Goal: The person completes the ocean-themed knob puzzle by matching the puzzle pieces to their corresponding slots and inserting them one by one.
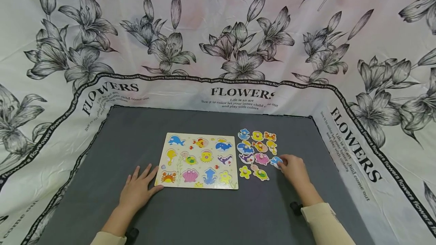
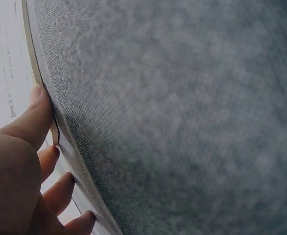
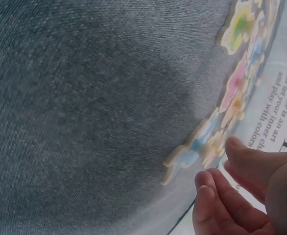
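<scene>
A puzzle board with printed sea animals lies flat on the grey table. My left hand rests spread at its lower left corner, the thumb along the edge; the left wrist view shows this thumb against the board's edge. To the right of the board lie several loose puzzle pieces with knobs, among them a pink shell, a green turtle and a crab. My right hand is at the blue whale piece. In the right wrist view its loosely bent fingers appear apart from this piece.
Grey cloth covers the table in front of the board. A white cloth with printed flowers and lettering surrounds it at the back and sides. Dark wrist devices sit at both sleeves.
</scene>
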Motion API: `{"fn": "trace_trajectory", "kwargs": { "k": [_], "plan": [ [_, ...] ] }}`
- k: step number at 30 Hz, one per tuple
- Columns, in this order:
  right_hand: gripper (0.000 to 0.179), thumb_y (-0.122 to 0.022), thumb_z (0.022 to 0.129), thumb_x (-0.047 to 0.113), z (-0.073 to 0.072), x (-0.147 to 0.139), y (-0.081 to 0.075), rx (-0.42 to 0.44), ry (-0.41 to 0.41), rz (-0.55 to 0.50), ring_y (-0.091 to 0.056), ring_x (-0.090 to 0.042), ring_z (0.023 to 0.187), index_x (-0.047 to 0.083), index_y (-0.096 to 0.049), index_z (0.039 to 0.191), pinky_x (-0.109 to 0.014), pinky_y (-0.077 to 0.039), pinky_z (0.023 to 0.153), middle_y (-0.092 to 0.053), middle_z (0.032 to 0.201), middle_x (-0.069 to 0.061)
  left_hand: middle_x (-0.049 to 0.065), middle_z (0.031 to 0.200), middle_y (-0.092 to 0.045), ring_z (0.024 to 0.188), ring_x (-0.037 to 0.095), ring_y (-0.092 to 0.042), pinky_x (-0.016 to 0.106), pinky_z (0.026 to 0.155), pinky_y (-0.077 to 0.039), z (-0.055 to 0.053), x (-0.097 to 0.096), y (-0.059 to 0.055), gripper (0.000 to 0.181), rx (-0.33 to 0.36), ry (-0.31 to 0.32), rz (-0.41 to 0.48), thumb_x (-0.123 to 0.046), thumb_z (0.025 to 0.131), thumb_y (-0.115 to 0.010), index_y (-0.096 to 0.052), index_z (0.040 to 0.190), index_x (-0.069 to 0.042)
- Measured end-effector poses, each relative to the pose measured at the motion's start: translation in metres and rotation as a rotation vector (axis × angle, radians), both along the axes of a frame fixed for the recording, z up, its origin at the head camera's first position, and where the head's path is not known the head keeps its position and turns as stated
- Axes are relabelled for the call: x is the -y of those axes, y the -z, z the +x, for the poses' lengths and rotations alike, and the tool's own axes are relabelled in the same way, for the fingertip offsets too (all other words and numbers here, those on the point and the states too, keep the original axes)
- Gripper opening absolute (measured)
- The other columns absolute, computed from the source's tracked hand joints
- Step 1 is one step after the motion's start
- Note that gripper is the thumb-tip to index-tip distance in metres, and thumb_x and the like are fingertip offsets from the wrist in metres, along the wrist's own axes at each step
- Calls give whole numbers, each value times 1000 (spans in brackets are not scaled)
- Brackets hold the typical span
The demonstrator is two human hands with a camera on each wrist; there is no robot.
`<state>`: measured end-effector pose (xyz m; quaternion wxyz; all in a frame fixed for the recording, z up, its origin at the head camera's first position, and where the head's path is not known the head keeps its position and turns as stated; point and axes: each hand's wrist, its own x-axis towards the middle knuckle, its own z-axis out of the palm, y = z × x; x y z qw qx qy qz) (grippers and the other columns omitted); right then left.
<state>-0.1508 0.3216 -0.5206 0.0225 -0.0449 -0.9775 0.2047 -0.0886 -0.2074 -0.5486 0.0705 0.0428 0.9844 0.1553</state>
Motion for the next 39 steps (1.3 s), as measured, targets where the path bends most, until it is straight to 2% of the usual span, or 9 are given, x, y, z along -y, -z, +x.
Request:
{"fn": "trace_trajectory", "kwargs": {
  "k": [6, 18, 24, 32, 39],
  "plan": [
    [27, -73, 93, 11, -7, -1, 10, 38, 10, 1, -65, -28, 84, -4, -72, 114, -49, -53, 75, -72, 97, -17, 17, 162, -36, 149, 53, -21, 73, 114, -21, 0, 0, 1, 79, 9, -1, -3, -56, 90, -68, -43, 155, -20],
    [19, -72, 92, 7, -11, 0, 18, 27, 35, 18, -68, -34, 88, -5, -74, 107, -51, -54, 77, -73, 97, -21, 16, 161, -38, 148, 53, -24, 75, 113, -20, 1, 2, -2, 79, -10, 4, -5, -55, 88, -69, -47, 153, -17],
    [14, -69, 93, 5, -10, -1, 22, -13, 41, 16, -67, -34, 84, -5, -75, 100, -53, -53, 76, -73, 94, -21, 16, 160, -39, 148, 52, -24, 76, 112, -20, 0, 1, 0, 78, -30, 2, -11, -53, 88, -71, -46, 153, -18],
    [14, -70, 92, 5, -10, -3, 9, -120, 33, 27, -70, -39, 87, -4, -77, 100, -55, -53, 77, -75, 94, -22, 15, 161, -39, 148, 52, -25, 77, 111, -22, -5, 0, 2, 82, -37, 7, -23, -54, 87, -72, -42, 156, -21],
    [18, -69, 95, 7, -11, 9, -9, -116, 31, 30, -71, -36, 91, -3, -78, 107, -52, -55, 76, -75, 102, -22, 15, 161, -37, 149, 52, -23, 77, 111, -22, -5, 2, 0, 82, -7, 6, -24, -54, 87, -72, -42, 156, -21]
  ]
}}
